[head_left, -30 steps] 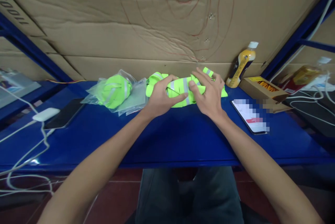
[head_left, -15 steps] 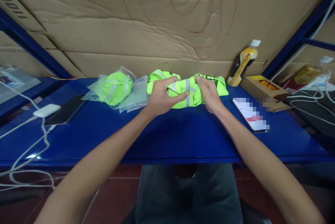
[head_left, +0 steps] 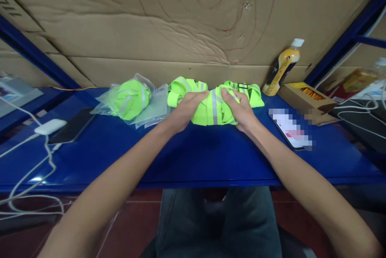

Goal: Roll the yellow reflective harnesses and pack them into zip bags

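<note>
A rolled neon-yellow reflective vest (head_left: 214, 108) made of straps with silver stripes is between my two hands above the blue shelf. My left hand (head_left: 190, 107) is closed on its left end, thumb along the top edge, other fingers hidden behind it. The right end is gripped by my right hand (head_left: 239, 107), whose thumb presses on the front and whose fingers are mostly hidden. Behind the roll, more neon strap loops (head_left: 181, 89) show on the left, and others with a black buckle (head_left: 255, 91) on the right. Whether these join the roll I cannot tell.
Left of my hands lie a bagged neon bundle (head_left: 132, 99) and clear plastic bags (head_left: 153, 107). A dark phone (head_left: 74, 127) and white charger (head_left: 50, 126) are farther left. To the right are a lit phone (head_left: 289, 129), yellow bottle (head_left: 283, 69) and cardboard box (head_left: 310, 103).
My left thumb has moved from across the vest's front to its top edge. More of the roll's front now shows, and my right hand keeps its grip. The camera view has shifted slightly.
</note>
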The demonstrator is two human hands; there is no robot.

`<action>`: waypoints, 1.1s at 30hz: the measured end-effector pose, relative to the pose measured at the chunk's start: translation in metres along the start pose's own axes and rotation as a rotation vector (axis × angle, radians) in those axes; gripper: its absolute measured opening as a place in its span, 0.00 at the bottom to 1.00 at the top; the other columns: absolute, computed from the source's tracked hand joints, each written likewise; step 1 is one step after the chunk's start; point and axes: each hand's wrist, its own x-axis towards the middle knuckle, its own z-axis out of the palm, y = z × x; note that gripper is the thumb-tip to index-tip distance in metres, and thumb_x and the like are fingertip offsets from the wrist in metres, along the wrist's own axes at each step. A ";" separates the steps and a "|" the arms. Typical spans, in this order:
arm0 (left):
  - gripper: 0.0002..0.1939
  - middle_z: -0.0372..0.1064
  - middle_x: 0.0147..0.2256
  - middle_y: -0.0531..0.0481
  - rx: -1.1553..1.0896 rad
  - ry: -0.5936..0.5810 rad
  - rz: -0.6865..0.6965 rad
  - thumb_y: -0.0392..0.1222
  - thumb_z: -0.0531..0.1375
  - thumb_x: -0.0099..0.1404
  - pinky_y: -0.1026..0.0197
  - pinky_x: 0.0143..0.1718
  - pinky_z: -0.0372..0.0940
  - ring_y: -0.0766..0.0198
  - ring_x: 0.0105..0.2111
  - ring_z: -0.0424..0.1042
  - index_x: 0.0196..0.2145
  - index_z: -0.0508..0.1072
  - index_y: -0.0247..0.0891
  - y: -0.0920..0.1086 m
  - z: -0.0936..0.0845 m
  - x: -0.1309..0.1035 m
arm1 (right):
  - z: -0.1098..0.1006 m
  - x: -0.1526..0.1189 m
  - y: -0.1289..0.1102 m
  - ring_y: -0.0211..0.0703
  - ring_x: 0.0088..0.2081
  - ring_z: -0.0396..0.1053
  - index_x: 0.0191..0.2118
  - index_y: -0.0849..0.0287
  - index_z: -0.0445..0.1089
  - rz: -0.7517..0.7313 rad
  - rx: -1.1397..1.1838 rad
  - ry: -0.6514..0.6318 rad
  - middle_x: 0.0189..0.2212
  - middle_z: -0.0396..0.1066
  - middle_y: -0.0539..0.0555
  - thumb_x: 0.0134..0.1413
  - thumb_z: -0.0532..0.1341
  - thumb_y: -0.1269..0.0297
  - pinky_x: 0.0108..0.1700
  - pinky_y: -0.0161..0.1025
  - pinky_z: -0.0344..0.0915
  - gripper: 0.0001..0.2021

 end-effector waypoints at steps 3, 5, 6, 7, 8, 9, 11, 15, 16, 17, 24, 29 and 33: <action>0.24 0.83 0.40 0.42 -0.202 -0.059 -0.100 0.63 0.64 0.70 0.49 0.46 0.78 0.48 0.43 0.82 0.43 0.82 0.39 -0.002 0.006 0.000 | 0.000 0.002 0.001 0.52 0.43 0.79 0.42 0.54 0.78 -0.029 -0.031 0.035 0.34 0.78 0.54 0.62 0.56 0.25 0.46 0.48 0.78 0.34; 0.25 0.83 0.43 0.42 -0.245 -0.062 -0.038 0.64 0.63 0.71 0.48 0.49 0.79 0.46 0.47 0.83 0.49 0.82 0.39 -0.001 0.010 -0.002 | 0.000 0.004 -0.001 0.54 0.51 0.78 0.48 0.53 0.79 -0.033 -0.016 0.021 0.40 0.80 0.56 0.66 0.48 0.24 0.54 0.50 0.77 0.38; 0.26 0.83 0.44 0.41 -0.255 -0.072 -0.008 0.64 0.63 0.72 0.47 0.51 0.79 0.46 0.49 0.82 0.51 0.82 0.39 -0.001 0.011 -0.003 | 0.000 0.005 -0.002 0.54 0.55 0.77 0.52 0.53 0.78 -0.037 -0.009 0.007 0.44 0.81 0.56 0.67 0.44 0.25 0.58 0.51 0.75 0.40; 0.27 0.83 0.46 0.40 -0.260 -0.081 0.011 0.64 0.64 0.71 0.46 0.52 0.79 0.45 0.51 0.82 0.53 0.81 0.39 0.001 0.013 -0.005 | 0.000 0.006 -0.003 0.54 0.60 0.75 0.55 0.53 0.78 -0.041 -0.009 -0.013 0.48 0.81 0.57 0.68 0.41 0.26 0.62 0.52 0.73 0.41; 0.28 0.83 0.48 0.39 -0.263 -0.088 0.017 0.64 0.66 0.70 0.45 0.53 0.78 0.44 0.52 0.82 0.54 0.81 0.39 0.002 0.014 -0.006 | -0.001 0.007 -0.004 0.54 0.63 0.72 0.58 0.53 0.76 -0.042 -0.013 -0.035 0.52 0.80 0.57 0.69 0.39 0.27 0.65 0.54 0.71 0.42; 0.28 0.82 0.50 0.38 -0.266 -0.091 0.014 0.62 0.69 0.68 0.44 0.54 0.78 0.43 0.53 0.82 0.55 0.81 0.38 0.003 0.014 -0.008 | -0.001 0.007 -0.004 0.54 0.66 0.70 0.61 0.53 0.75 -0.039 -0.015 -0.057 0.55 0.79 0.57 0.69 0.39 0.29 0.67 0.55 0.70 0.42; 0.31 0.81 0.53 0.38 -0.276 -0.078 0.004 0.57 0.74 0.63 0.44 0.55 0.78 0.42 0.53 0.81 0.58 0.80 0.39 0.006 0.015 -0.011 | -0.001 0.008 -0.005 0.55 0.67 0.69 0.67 0.54 0.70 -0.024 0.005 -0.105 0.60 0.77 0.58 0.69 0.37 0.29 0.68 0.56 0.69 0.44; 0.32 0.81 0.53 0.38 -0.284 -0.060 -0.014 0.52 0.78 0.59 0.44 0.54 0.79 0.43 0.51 0.83 0.57 0.79 0.39 0.009 0.014 -0.012 | -0.002 0.008 -0.007 0.55 0.65 0.72 0.79 0.56 0.47 -0.003 0.069 -0.199 0.68 0.68 0.61 0.66 0.33 0.27 0.66 0.54 0.72 0.49; 0.30 0.81 0.52 0.37 -0.279 -0.062 -0.027 0.52 0.78 0.59 0.44 0.54 0.79 0.43 0.49 0.83 0.55 0.80 0.37 0.009 0.013 -0.012 | -0.002 0.008 -0.008 0.55 0.64 0.73 0.80 0.55 0.44 0.008 0.075 -0.205 0.68 0.68 0.61 0.67 0.31 0.29 0.65 0.54 0.72 0.48; 0.29 0.82 0.50 0.37 -0.273 -0.068 -0.044 0.52 0.77 0.59 0.44 0.53 0.80 0.43 0.48 0.83 0.53 0.81 0.35 0.009 0.012 -0.012 | -0.002 0.008 -0.009 0.55 0.64 0.73 0.80 0.54 0.43 0.025 0.084 -0.201 0.68 0.68 0.61 0.68 0.30 0.31 0.64 0.54 0.73 0.46; 0.25 0.83 0.50 0.39 -0.324 -0.102 -0.099 0.50 0.77 0.59 0.44 0.53 0.80 0.46 0.46 0.84 0.51 0.82 0.38 0.002 0.011 -0.009 | -0.004 0.012 0.003 0.53 0.63 0.74 0.75 0.53 0.59 0.052 0.092 -0.158 0.60 0.75 0.60 0.69 0.29 0.31 0.64 0.55 0.73 0.46; 0.26 0.83 0.46 0.39 -0.295 0.083 -0.123 0.48 0.81 0.50 0.48 0.47 0.80 0.47 0.44 0.84 0.44 0.83 0.35 -0.001 0.014 -0.006 | -0.012 0.011 0.007 0.56 0.64 0.72 0.68 0.54 0.65 -0.146 -0.200 0.248 0.62 0.71 0.63 0.67 0.31 0.26 0.65 0.56 0.71 0.47; 0.23 0.83 0.42 0.42 -0.169 0.198 0.010 0.50 0.80 0.53 0.54 0.44 0.78 0.53 0.41 0.82 0.41 0.82 0.34 -0.004 0.017 -0.004 | -0.012 -0.003 -0.012 0.61 0.71 0.62 0.72 0.52 0.60 -0.548 -0.598 0.282 0.72 0.60 0.63 0.70 0.48 0.30 0.71 0.58 0.61 0.39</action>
